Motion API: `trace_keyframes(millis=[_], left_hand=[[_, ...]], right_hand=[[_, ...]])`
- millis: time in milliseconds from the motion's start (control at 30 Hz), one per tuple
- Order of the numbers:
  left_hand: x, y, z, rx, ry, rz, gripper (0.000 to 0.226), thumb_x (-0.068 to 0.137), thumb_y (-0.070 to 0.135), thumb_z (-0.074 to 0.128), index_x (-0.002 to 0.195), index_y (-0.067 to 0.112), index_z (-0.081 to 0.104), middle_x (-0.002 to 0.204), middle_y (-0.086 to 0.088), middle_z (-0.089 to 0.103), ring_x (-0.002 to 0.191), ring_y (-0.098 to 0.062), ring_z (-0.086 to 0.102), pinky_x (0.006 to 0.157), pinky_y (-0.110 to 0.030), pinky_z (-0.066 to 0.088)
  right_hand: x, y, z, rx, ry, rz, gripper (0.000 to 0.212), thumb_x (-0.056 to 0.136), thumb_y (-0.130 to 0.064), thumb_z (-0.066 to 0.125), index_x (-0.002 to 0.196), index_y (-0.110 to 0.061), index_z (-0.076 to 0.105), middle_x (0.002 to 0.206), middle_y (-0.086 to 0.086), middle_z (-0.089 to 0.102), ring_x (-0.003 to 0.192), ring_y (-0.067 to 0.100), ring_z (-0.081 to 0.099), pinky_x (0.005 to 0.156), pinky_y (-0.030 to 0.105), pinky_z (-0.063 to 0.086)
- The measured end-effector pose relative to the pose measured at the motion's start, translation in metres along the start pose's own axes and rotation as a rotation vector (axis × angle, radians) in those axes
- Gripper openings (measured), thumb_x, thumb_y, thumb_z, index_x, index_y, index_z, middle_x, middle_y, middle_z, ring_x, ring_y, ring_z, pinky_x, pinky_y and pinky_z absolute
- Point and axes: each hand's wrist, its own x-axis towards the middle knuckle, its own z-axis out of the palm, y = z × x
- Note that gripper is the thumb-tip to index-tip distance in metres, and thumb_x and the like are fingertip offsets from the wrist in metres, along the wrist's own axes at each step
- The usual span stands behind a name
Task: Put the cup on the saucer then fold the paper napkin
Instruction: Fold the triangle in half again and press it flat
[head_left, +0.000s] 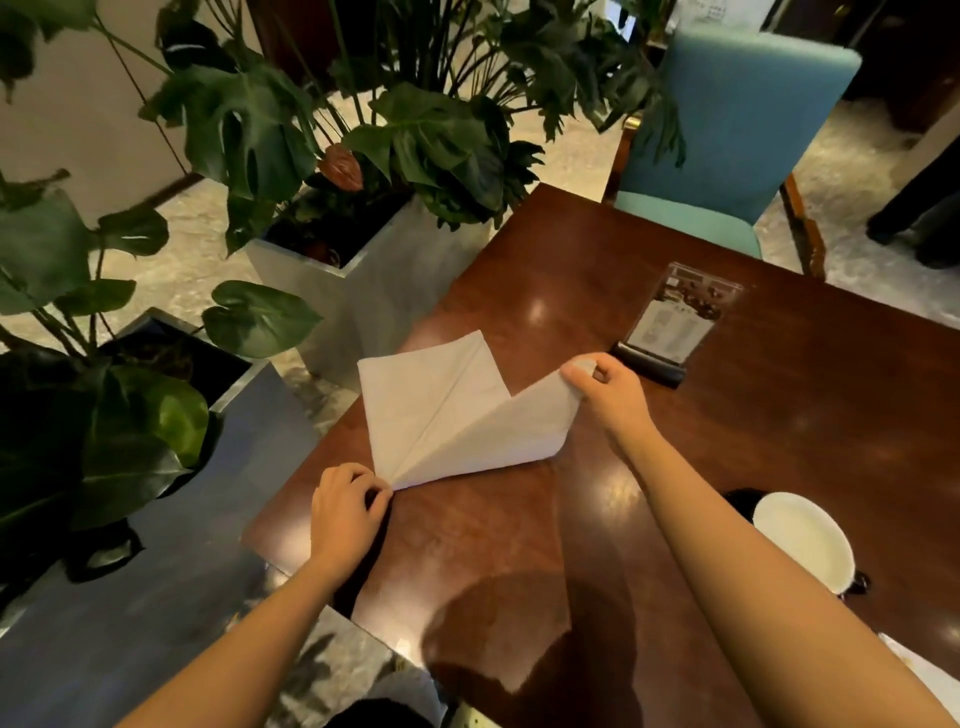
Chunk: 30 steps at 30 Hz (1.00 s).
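Observation:
A white paper napkin (447, 410) lies near the left edge of the dark wooden table (779, 415), with a diagonal crease across it. My left hand (345, 512) pinches its near corner against the table. My right hand (605, 392) grips the right corner and holds it lifted, so the right half curls up off the wood. A white cup (805, 538) stands at the right, behind my right forearm, on something dark (737, 501) that shows only at its edges; I cannot tell whether that is the saucer.
A clear menu stand on a black base (670, 327) stands just beyond my right hand. A teal chair (727, 140) is at the far side. Metal planters with large-leaved plants (363, 270) line the table's left edge. Something white (924, 670) peeks in at the lower right.

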Motion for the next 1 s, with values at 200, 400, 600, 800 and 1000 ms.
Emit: trace_keyframes(millis=[200, 400, 600, 800, 1000], left_hand=[[0.003, 0.008, 0.004, -0.135, 0.026, -0.198, 0.016, 0.082, 0.024, 0.068, 0.067, 0.018, 0.065, 0.088, 0.003, 0.055, 0.094, -0.02, 0.042, 0.078, -0.028, 0.025], [0.006, 0.016, 0.008, -0.166, 0.06, -0.308, 0.025, 0.079, 0.028, 0.071, 0.058, 0.019, 0.061, 0.082, 0.007, 0.048, 0.085, -0.008, 0.029, 0.076, -0.027, 0.02], [0.009, 0.021, 0.007, -0.173, 0.06, -0.329, 0.025, 0.076, 0.024, 0.073, 0.059, 0.027, 0.055, 0.079, 0.011, 0.049, 0.086, -0.009, 0.034, 0.076, -0.029, 0.021], [0.007, 0.016, 0.01, -0.149, 0.054, -0.256, 0.01, 0.077, 0.033, 0.063, 0.079, 0.024, 0.058, 0.088, 0.011, 0.05, 0.091, -0.012, 0.038, 0.072, -0.026, 0.016], [0.029, 0.036, 0.017, -0.06, -0.028, 0.144, 0.044, 0.092, 0.027, 0.037, 0.133, 0.013, 0.046, 0.139, -0.008, 0.048, 0.131, -0.022, 0.037, 0.106, -0.037, 0.025]], right_hand=[[0.069, -0.01, 0.053, -0.012, 0.039, 0.049, 0.021, 0.085, -0.022, 0.066, 0.103, -0.012, 0.063, 0.104, 0.007, 0.063, 0.096, 0.023, 0.06, 0.08, 0.037, 0.053], [0.114, 0.001, 0.096, -0.136, -0.035, 0.084, 0.019, 0.087, -0.02, 0.062, 0.103, -0.011, 0.061, 0.096, 0.002, 0.059, 0.087, 0.019, 0.056, 0.071, 0.03, 0.048], [0.143, 0.03, 0.122, -0.28, -0.086, 0.102, 0.012, 0.087, -0.017, 0.06, 0.097, -0.01, 0.06, 0.093, 0.001, 0.058, 0.081, 0.018, 0.053, 0.066, 0.026, 0.044], [0.163, 0.047, 0.133, -0.46, -0.113, -0.038, 0.027, 0.086, -0.025, 0.063, 0.108, -0.011, 0.063, 0.091, 0.002, 0.06, 0.087, 0.021, 0.056, 0.078, 0.037, 0.048], [0.13, 0.028, 0.134, -0.649, -0.151, -0.333, 0.033, 0.093, -0.023, 0.044, 0.119, -0.008, 0.056, 0.122, 0.015, 0.06, 0.115, 0.032, 0.051, 0.099, 0.042, 0.038]])
